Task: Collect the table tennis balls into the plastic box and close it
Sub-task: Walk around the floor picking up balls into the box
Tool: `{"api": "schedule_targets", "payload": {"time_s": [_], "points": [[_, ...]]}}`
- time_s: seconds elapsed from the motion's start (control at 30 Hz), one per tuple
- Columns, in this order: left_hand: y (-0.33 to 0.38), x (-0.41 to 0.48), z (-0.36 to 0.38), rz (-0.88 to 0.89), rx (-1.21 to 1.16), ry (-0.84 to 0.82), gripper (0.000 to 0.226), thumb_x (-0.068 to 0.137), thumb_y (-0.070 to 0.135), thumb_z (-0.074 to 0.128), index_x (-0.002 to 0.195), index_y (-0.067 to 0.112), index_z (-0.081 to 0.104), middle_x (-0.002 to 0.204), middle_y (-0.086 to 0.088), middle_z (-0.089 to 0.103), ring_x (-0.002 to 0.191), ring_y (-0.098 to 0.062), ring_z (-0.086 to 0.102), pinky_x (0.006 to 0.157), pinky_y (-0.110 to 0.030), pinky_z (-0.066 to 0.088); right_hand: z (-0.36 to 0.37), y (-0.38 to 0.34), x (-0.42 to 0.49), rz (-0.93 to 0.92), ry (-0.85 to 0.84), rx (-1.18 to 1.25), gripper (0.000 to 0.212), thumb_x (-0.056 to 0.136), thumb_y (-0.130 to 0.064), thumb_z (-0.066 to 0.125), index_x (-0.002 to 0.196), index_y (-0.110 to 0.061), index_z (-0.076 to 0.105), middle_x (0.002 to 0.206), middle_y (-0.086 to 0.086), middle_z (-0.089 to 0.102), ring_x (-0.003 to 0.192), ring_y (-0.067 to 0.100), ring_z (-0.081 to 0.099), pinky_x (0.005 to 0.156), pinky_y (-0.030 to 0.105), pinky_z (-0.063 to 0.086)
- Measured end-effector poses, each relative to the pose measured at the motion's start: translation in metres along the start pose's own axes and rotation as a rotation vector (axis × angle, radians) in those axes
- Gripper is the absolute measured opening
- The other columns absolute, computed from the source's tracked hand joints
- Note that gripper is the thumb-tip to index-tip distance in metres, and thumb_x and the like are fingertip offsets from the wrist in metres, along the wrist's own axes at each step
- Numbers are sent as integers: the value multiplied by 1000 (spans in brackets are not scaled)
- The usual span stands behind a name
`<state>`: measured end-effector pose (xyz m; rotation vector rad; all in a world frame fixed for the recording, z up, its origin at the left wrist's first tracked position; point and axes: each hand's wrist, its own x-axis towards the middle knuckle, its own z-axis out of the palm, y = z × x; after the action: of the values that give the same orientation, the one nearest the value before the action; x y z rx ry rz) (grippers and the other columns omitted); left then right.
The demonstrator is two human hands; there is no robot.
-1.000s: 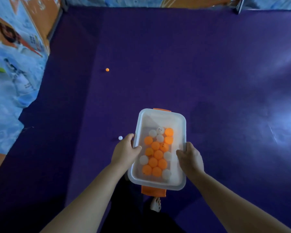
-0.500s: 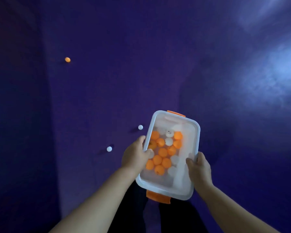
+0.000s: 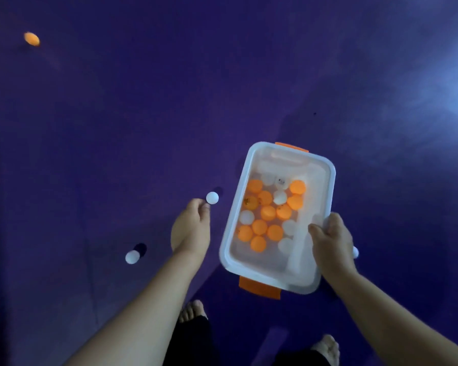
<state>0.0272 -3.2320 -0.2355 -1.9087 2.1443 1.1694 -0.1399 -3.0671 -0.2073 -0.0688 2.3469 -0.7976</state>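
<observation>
Going for the white ball centre-left, sat right at the tips of the left hand, just up-right of the curled fingers. Touching it, but can't tell if actually pinched. Gripping the plastic box by its right rim with the right hand, centre-right, open, mostly orange balls inside. Nearer hand for that ball: left, easily.

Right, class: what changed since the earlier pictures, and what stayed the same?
The left hand let go of the plastic box and reached left to a white ball on the floor; its fingers touch it. The right hand still holds the box, open, balls inside.
</observation>
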Motion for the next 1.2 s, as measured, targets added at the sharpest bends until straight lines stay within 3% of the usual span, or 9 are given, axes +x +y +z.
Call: {"api": "schedule_targets", "payload": {"time_s": [0.13, 0.27, 0.4, 0.53, 0.63, 0.77, 0.87, 1.0, 1.2], "points": [[-48, 63, 68, 88, 189, -70, 37, 95, 23, 50, 131, 20, 50, 131, -6, 49, 120, -25, 46, 92, -36, 42, 34, 28, 63, -64, -26, -13, 13, 89, -13, 53, 84, -6, 43, 77, 3, 49, 66, 17, 46, 55, 32, 40], [-69, 107, 105, 256, 347, -94, 58, 91, 17, 56, 144, 22, 35, 146, -5, 29, 134, -24, 28, 103, -38, 37, 52, 39, 101, -174, -36, -58, 12, 87, -13, 53, 80, -11, 44, 77, 0, 52, 66, 16, 50, 52, 28, 41], [-84, 130, 120, 335, 372, -111, 53, 88, 13, 55, 139, 19, 42, 135, -9, 42, 123, -28, 39, 99, -38, 39, 56, 39, 118, -242, -30, -101, 14, 87, -13, 53, 78, -17, 44, 78, -1, 52, 65, 14, 50, 50, 26, 37], [-50, 118, 104, 319, -120, 131, 33, 88, 24, 59, 120, 13, 52, 115, -5, 58, 105, -22, 56, 83, -30, 44, 55, 34, 121, -297, -57, -108, 8, 87, -13, 54, 84, -17, 47, 82, -1, 53, 68, 12, 52, 50, 24, 37], [-14, 83, 77, 507, -443, 196, 28, 88, 32, 59, 114, 24, 51, 103, 13, 59, 89, -1, 57, 73, -13, 45, 56, 28, 118, -342, -51, -136, 13, 87, -12, 54, 79, -19, 45, 79, -3, 52, 65, 11, 49, 50, 26, 33], [-3, 55, 59, 751, -106, 74, 43, 81, 38, 65, 121, 28, 54, 118, 14, 57, 111, -5, 46, 91, -21, 41, 59, 21, 107, -367, -65, -139, 12, 87, -11, 53, 80, -19, 47, 79, -3, 52, 65, 10, 49, 50, 24, 33], [-20, 60, 52, 672, -79, 86, 44, 83, 32, 66, 126, 27, 55, 120, 18, 50, 118, -5, 35, 98, -22, 32, 65, 20, 101, -376, -80, -136, 10, 88, -12, 53, 97, -12, 51, 82, -3, 54, 69, 11, 52, 51, 25, 36], [-74, 71, 42, 459, -210, 211, 35, 88, 23, 61, 123, 23, 57, 113, 19, 53, 116, -9, 45, 99, -32, 42, 73, 20, 94, -415, -86, -185, 13, 87, -14, 53, 100, -11, 51, 83, -2, 55, 71, 13, 53, 51, 27, 37], [-181, 58, 42, 140, 85, 290, 34, 86, 14, 62, 121, 16, 61, 121, -4, 62, 113, -28, 49, 94, -36, 39, 87, 17, 81, -474, -140, -181, 13, 88, -14, 54, 100, -12, 50, 83, -1, 55, 70, 13, 55, 50, 25, 37]]}}
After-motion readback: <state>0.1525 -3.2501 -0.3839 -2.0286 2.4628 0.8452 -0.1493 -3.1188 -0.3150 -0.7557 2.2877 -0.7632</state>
